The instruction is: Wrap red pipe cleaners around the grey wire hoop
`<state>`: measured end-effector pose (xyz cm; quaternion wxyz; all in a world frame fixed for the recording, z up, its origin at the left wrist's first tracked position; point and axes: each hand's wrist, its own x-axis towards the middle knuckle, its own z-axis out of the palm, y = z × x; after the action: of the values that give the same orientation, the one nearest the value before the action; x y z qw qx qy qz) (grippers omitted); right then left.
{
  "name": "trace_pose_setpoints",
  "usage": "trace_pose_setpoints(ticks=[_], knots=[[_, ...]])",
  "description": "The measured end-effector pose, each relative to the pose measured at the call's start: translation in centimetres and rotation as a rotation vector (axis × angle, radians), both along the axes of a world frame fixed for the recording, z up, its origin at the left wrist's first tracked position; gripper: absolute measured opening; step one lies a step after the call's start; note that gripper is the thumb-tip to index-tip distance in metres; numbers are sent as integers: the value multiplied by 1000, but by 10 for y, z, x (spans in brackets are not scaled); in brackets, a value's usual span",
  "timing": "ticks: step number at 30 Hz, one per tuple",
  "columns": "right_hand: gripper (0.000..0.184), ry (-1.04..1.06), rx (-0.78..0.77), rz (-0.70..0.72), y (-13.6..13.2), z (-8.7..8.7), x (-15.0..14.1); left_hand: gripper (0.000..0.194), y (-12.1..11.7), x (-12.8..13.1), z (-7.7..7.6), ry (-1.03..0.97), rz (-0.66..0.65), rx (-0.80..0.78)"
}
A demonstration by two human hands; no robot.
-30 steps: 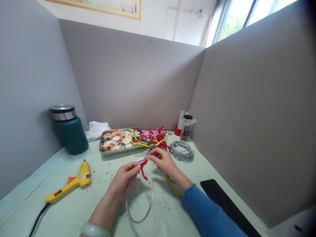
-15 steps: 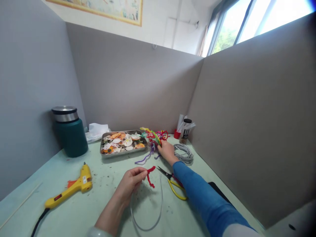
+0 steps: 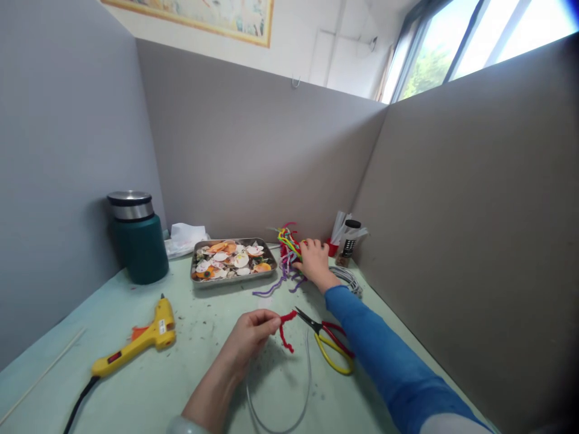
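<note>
My left hand [image 3: 254,337] is closed, with thumb and forefinger pinching a short piece of red yarn [image 3: 287,318]; one strand of it dangles down. A thin grey wire [image 3: 277,430] curves in a loop below this hand, and I cannot tell whether the hand holds its end. At the back, my right hand [image 3: 315,263] rests over the right side of a tangled pile of coloured yarn [image 3: 287,250], fingers spread. Purple strands trail from the pile towards me. Scissors [image 3: 322,328] with one red and one yellow handle lie beside the red yarn, blades slightly apart.
A metal tray [image 3: 235,283] of seashells stands left of the yarn. Farther left are a green flask [image 3: 141,247] and a yellow glue gun [image 3: 136,346]. A coil of grey wire [image 3: 348,280], a jar [image 3: 347,244] and a red cup [image 3: 333,248] sit behind my right arm.
My right hand has let the raised yellow and green strands drop back onto the pile, and its fingers have spread. My left hand keeps its pinch on the red yarn. The view has shifted slightly.
</note>
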<state>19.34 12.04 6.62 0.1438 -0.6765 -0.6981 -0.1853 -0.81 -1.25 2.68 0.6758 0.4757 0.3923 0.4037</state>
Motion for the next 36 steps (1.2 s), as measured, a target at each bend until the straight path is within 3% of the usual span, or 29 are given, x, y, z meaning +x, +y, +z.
trace_pose_setpoints(ticks=[3,5,7,12,20,25,28,31,34,36], knots=[[27,-86,65,263,-20,-6,-15,33,1,0,-1,9,-9,12],[21,-146,-59,450,-30,-14,-25,32,0,1,0,10,-19,11],[20,-169,-173,515,-36,-25,-32,32,0,1,1,12,-20,7],[18,-108,-220,408,-33,-38,-27,35,-4,0,5,5,12,-10],[34,174,-116,68,19,-12,0,34,-2,1,4,10,-6,5],[33,288,-112,197,34,-10,-20,32,1,1,-1,22,4,-6],[33,307,-78,295,14,-12,-28,32,1,1,0,10,10,-15],[24,323,12,365,-22,-14,-28,31,0,1,1,-40,31,16],[20,450,128,548,-61,-25,-29,31,2,-2,2,-81,66,44],[19,631,56,635,-82,-36,-34,32,3,-5,2,-78,109,59]])
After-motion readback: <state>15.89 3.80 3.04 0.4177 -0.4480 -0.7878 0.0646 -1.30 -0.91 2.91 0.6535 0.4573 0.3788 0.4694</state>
